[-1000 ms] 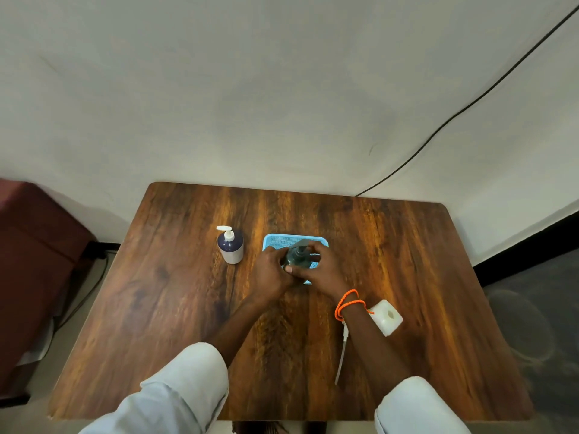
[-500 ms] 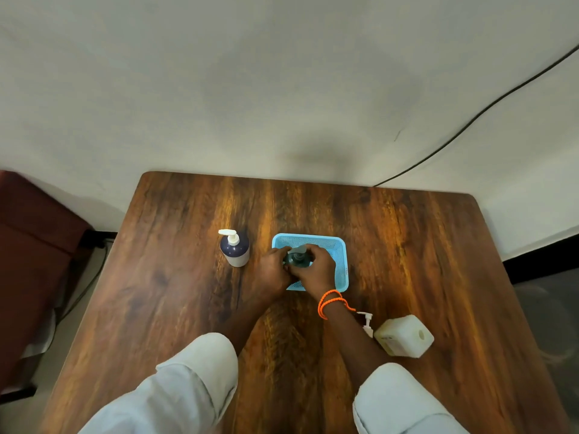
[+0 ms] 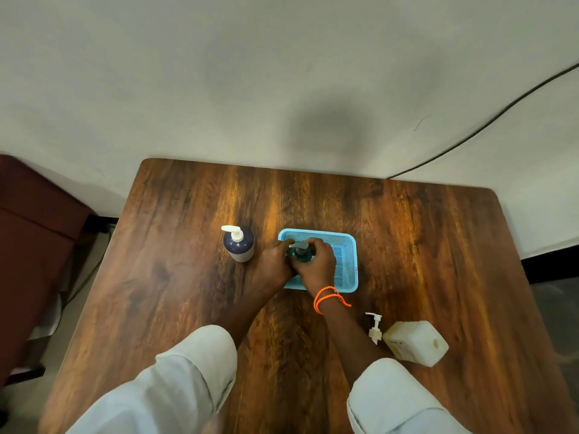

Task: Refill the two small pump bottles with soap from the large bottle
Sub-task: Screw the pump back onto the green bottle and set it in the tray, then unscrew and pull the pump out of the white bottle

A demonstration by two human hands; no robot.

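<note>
A small green pump bottle (image 3: 301, 254) stands in the left part of a light blue mesh basket (image 3: 347, 264). My left hand (image 3: 273, 265) wraps its body from the left. My right hand (image 3: 317, 264), with orange cords on the wrist, grips it from the right near the grey pump head. A dark blue pump bottle (image 3: 238, 244) with a white pump stands upright on the table, left of the basket. The large white bottle (image 3: 416, 343) lies on its side at the right, its mouth uncapped. A loose white pump (image 3: 375, 327) lies beside it.
The wooden table (image 3: 438, 252) stands against a pale wall. A black cable (image 3: 488, 123) runs up the wall at the right. A dark red seat (image 3: 34, 245) is off the table's left edge. My white sleeves cover the near edge.
The view has shifted, so the basket and the large bottle show more fully. Both hands stay on the green bottle, and the right hand has turned a little around its top.
</note>
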